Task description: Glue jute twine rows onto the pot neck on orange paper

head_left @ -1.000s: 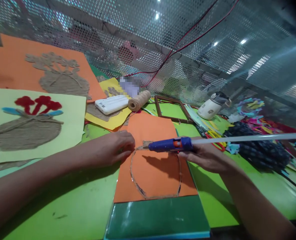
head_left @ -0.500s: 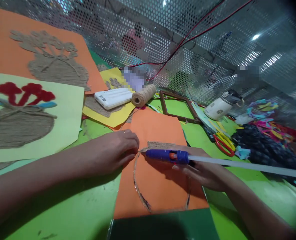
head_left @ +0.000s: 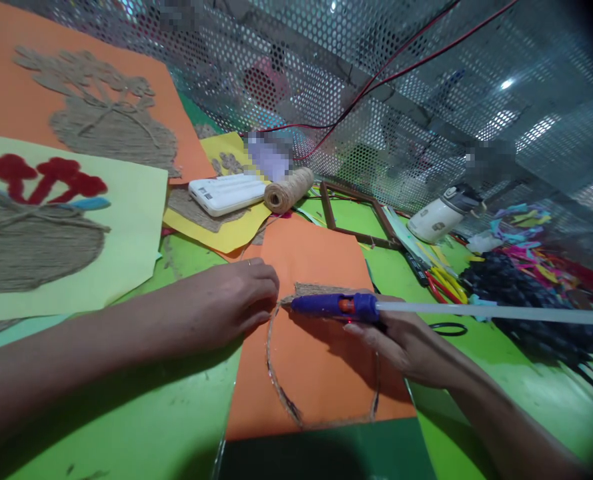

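Observation:
My right hand [head_left: 401, 340] is wrapped round a blue glue gun [head_left: 331, 307], with a long white glue stick [head_left: 476, 311] jutting from its rear. The gun's tip rests at the upper left of a jute-twine outline [head_left: 271, 353] on the orange sheet [head_left: 321, 253]. At the outline's top lies a band of twine rows [head_left: 321, 289], partly behind the gun. Just left of the tip, my left hand [head_left: 246, 290] is closed, fingertips pinched at the sheet by the twine's end. What lies between those fingers is mostly hidden, though a strand appears to run into them.
A twine roll [head_left: 289, 190] and a white power bank [head_left: 229, 195] lie behind the sheet. Finished twine pictures [head_left: 71, 267] cover the left. Toward the right are a brown frame [head_left: 361, 237], a bottle [head_left: 443, 212], scissors [head_left: 441, 287] and a dark bundle [head_left: 526, 300]. A perforated metal panel [head_left: 376, 120] stands behind.
The rear of the glue stick has swung slightly upward in view as the right hand tilts the gun. The left hand stays almost in place. The view has shifted a little.

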`<state>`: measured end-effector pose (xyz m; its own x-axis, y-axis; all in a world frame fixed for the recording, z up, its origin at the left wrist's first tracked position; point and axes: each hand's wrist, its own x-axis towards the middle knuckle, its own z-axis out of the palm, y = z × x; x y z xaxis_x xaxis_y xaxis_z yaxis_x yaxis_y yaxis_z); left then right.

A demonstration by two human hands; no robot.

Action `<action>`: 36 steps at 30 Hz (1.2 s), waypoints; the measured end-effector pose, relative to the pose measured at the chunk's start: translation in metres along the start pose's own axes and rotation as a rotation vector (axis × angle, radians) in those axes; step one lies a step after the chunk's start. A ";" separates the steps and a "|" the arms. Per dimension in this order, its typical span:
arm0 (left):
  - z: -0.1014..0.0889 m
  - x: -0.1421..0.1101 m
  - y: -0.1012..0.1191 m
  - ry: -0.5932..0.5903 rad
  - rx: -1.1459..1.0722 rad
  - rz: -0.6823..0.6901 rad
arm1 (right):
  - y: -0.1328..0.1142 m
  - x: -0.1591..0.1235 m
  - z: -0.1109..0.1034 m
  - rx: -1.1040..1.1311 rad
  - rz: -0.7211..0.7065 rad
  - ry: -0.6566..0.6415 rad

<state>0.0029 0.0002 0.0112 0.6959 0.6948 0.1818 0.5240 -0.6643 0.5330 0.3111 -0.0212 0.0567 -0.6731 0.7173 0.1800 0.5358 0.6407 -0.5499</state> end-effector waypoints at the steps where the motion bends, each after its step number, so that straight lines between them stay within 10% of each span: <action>1: 0.000 0.000 0.000 0.004 -0.004 0.004 | 0.000 0.000 0.000 0.010 -0.002 -0.002; 36: 0.001 0.000 -0.001 0.005 0.054 0.010 | -0.006 0.001 0.002 0.053 0.059 0.023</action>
<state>0.0027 0.0006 0.0094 0.6989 0.6893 0.1908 0.5430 -0.6850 0.4858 0.3065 -0.0251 0.0583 -0.6290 0.7600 0.1638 0.5462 0.5819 -0.6025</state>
